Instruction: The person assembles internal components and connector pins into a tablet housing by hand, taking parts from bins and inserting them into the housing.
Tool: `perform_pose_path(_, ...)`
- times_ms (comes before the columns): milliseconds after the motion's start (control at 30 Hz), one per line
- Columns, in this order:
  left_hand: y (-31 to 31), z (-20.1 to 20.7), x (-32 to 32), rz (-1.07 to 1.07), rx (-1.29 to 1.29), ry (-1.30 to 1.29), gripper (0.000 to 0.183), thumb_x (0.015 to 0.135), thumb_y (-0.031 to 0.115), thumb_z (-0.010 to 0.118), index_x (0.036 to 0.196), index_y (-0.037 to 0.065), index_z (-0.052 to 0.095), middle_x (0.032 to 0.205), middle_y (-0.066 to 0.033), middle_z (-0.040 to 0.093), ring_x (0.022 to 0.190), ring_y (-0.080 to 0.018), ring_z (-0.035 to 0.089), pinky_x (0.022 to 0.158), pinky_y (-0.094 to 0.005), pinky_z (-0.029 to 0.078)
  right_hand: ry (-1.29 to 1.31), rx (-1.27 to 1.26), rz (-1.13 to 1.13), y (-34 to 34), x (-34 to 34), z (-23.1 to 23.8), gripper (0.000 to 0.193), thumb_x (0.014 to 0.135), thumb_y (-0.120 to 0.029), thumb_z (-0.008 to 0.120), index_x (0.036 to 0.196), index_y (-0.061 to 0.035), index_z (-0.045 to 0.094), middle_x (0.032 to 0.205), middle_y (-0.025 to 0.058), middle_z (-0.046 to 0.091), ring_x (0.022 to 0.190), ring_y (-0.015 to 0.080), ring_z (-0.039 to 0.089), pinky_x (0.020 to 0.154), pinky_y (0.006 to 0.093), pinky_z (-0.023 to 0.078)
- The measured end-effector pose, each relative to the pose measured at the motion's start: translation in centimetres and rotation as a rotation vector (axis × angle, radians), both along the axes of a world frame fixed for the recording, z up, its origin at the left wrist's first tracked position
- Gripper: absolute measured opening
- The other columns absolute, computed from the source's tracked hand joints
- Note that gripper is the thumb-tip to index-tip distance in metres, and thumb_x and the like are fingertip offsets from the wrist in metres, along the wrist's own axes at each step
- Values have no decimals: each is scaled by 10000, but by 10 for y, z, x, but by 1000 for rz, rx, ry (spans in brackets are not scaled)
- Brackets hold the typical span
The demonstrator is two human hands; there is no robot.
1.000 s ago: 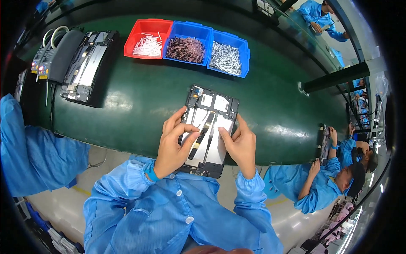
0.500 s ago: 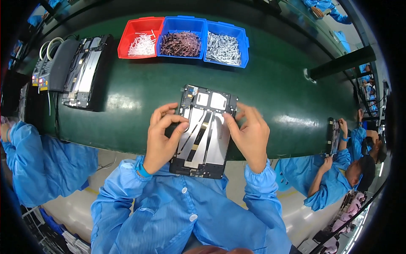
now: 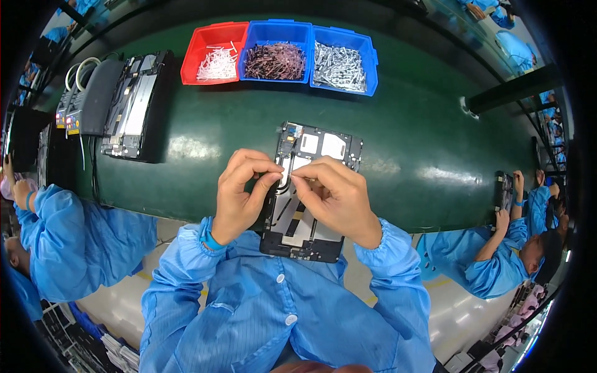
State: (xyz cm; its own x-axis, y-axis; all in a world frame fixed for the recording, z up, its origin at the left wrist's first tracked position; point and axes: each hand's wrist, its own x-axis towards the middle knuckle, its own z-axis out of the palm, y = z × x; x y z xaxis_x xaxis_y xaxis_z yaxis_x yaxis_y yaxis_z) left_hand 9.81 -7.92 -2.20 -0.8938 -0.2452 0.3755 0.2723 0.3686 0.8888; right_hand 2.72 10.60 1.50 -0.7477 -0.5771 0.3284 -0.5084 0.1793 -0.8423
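An opened tablet [image 3: 305, 242] with its inner boards, cables and silvery inner plate exposed lies in front of me, its lower end over the table's near edge. My left hand [image 3: 245, 196] is at its left edge, thumb and forefinger pinched together. My right hand [image 3: 339, 196] reaches across the tablet, its fingertips also pinched, almost meeting the left ones above the upper left of the plate. Whatever is between the fingers is too small to make out. A dark cable [image 3: 285, 188] curves just below the fingertips. The right hand hides part of the plate.
Beyond the tablet stand a red bin [image 3: 194, 62] of white strips, a blue bin [image 3: 277, 34] of brownish strips and another blue bin [image 3: 371, 65] of silvery pieces. Stacked opened tablets [image 3: 132, 102] lean by grey devices [image 3: 93, 102] at left. Co-workers sit either side.
My right hand has moved left from the tablet's right edge to meet the left hand, and its fingers have closed. The view has shifted slightly.
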Motion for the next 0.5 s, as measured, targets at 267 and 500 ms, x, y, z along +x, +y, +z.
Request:
perform_pose_path(267,-23,8,-10,-46,82,-286,330,902,43,741,1214,-5,643,1055,-101,649,811,-118,641,651,-256,516,83,63,-6,-9,-20,-12,94,837,7,730,926,19,700,786,82,630,534,127,586,499,269,460)
perform_pose_path(500,-42,10,-35,-221,446,-792,235,982,87,645,1138,-84,603,980,-137,685,614,-111,655,463,-235,523,48,144,23,-20,-28,-37,74,857,-16,711,919,14,685,825,104,648,652,191,668,558,299,517)
